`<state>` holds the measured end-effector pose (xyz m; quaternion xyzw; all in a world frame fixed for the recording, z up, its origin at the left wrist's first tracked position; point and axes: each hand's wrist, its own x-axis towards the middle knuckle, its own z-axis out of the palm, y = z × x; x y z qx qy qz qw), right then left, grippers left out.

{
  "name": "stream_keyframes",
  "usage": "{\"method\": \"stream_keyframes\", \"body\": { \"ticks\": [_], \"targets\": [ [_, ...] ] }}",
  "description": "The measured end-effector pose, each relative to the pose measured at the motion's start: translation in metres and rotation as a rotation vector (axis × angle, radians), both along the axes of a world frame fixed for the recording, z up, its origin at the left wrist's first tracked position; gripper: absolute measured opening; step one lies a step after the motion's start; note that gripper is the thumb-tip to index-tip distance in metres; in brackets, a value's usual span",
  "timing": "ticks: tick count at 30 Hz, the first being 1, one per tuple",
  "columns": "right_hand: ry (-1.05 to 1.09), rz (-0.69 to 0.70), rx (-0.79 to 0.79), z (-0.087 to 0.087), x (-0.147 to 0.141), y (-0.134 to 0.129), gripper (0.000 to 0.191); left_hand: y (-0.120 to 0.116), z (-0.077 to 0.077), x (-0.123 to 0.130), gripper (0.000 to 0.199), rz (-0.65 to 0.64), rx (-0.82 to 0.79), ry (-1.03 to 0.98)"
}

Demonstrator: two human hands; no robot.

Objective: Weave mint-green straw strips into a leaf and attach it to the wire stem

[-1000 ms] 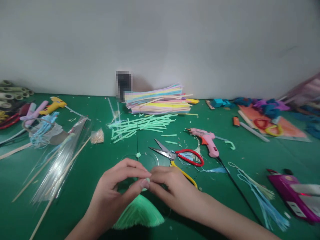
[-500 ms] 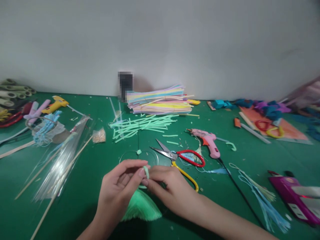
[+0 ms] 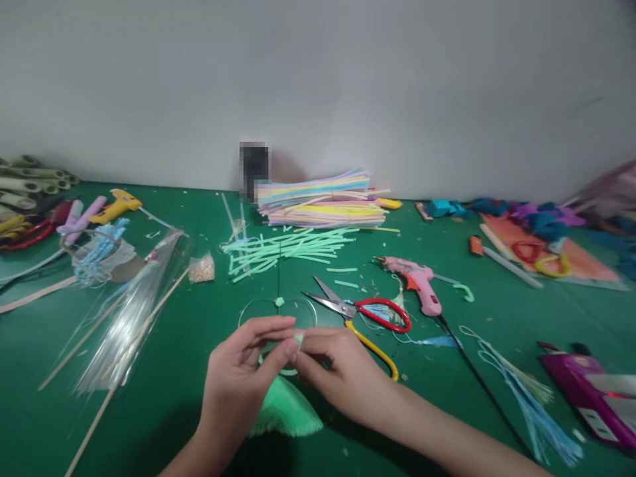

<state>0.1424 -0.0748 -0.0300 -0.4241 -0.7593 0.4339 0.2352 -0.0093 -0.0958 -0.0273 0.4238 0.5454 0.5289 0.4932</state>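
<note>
Between my fingertips is a short piece of mint-green strip (image 3: 299, 338), mostly covered by the fingers. My left hand (image 3: 243, 371) pinches it from the left and my right hand (image 3: 338, 371) from the right, with the fingertips meeting. Under my hands lies a green fringed tassel (image 3: 287, 411), spread like a fan. Just beyond the fingers is a thin clear hoop (image 3: 240, 311) with a small mint-green knot-like piece (image 3: 279, 302) at its top. Open scissors (image 3: 348, 309) with one red and one yellow handle lie to the right of the hoop.
Loose mint-green strips (image 3: 293, 250) lie ahead, before a pile of pastel strips (image 3: 322, 205). A pink glue gun (image 3: 420, 285) with a black cord rests at right, near blue tassels (image 3: 531, 404). Clear plastic packaging (image 3: 124, 331) and wooden sticks (image 3: 99, 424) lie left, by a yellow glue gun (image 3: 116, 207).
The mint-green strip piece, which stood up as a visible loop, now shows only as a small bit between the fingertips. The whole view has shifted slightly; both hands stay together.
</note>
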Motion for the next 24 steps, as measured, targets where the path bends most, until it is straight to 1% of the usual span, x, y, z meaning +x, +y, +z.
{"method": "stream_keyframes", "body": {
  "ticks": [4,7,12,13,16,17,19,22,24],
  "targets": [
    [-0.016,0.0,0.032,-0.001,-0.001,0.001,0.033,0.001,-0.001,-0.002,0.016,0.012,0.006,0.017],
    [0.002,0.015,0.03,-0.003,-0.001,0.002,0.024,0.004,-0.003,-0.008,0.015,-0.003,0.014,0.013],
    [0.004,0.057,0.009,-0.007,0.002,-0.001,0.01,0.007,-0.005,-0.013,0.015,-0.001,0.021,-0.114],
    [0.015,0.062,0.002,-0.008,0.002,-0.001,0.009,0.007,-0.005,-0.013,0.015,-0.002,0.021,-0.142],
    [0.058,0.078,-0.024,-0.01,0.005,-0.003,0.019,0.007,-0.005,-0.013,0.016,0.007,0.022,-0.195],
    [0.061,0.082,-0.024,-0.011,0.006,-0.003,0.018,0.007,-0.006,-0.013,0.016,0.014,0.025,-0.2],
    [0.04,0.073,0.01,-0.014,0.006,-0.004,0.014,0.007,-0.006,-0.013,0.016,0.016,0.024,-0.2],
    [-0.022,0.037,0.098,-0.022,0.006,-0.006,0.014,0.008,-0.007,-0.013,0.015,-0.003,0.018,-0.194],
    [-0.048,0.008,0.132,-0.027,0.005,-0.006,0.014,0.008,-0.007,-0.014,0.015,0.041,0.034,-0.183]
  ]
}}
